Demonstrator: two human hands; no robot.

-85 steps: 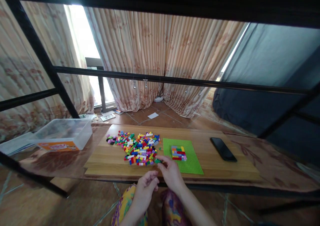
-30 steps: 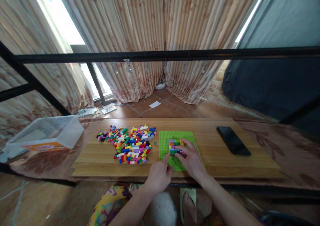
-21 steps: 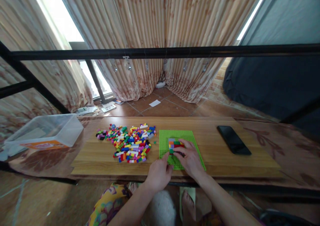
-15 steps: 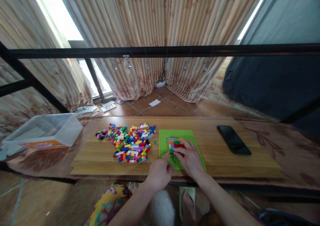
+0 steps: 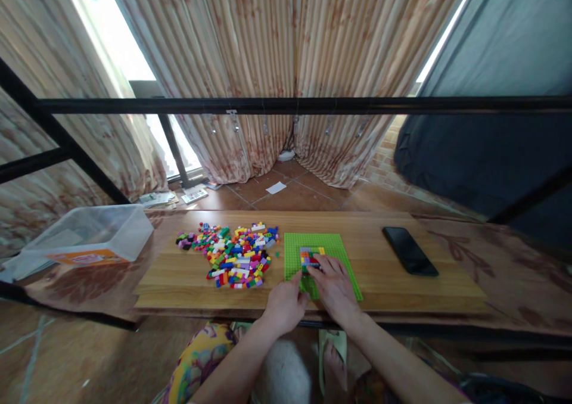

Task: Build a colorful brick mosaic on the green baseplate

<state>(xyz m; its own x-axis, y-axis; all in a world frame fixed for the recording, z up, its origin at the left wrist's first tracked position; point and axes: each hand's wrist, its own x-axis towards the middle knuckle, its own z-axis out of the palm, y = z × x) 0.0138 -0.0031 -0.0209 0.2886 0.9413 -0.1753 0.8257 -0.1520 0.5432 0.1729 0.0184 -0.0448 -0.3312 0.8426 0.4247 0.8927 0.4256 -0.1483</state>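
Note:
A small block of coloured toy bricks [image 5: 305, 252] is set on a green studded baseplate [image 5: 292, 243]. My right hand [image 5: 333, 282] lies over its right and near side, closed, with the fingers on the bricks. The thumb reaches the dark green brick at the near left corner. My left hand [image 5: 286, 303] is closed at the plate's near left edge, its index finger touching or almost touching that same corner. What the left fingers hold, if anything, is too small to make out. The right hand hides part of the brick block.
A heap of loose toy bricks [image 5: 239, 255] lies left of the baseplate on the wooden board [image 5: 179, 291]. A black phone [image 5: 410, 250] is on the right. At far left stands a clear plastic bin [image 5: 129, 231]. A black metal rail [image 5: 286, 105] runs across beyond the board.
The right hand's fingers have moved slightly and now cover the near right of the brick block, while yellow bricks show at its far edge. The left hand stays nearly in place. The camera view has shifted slightly.

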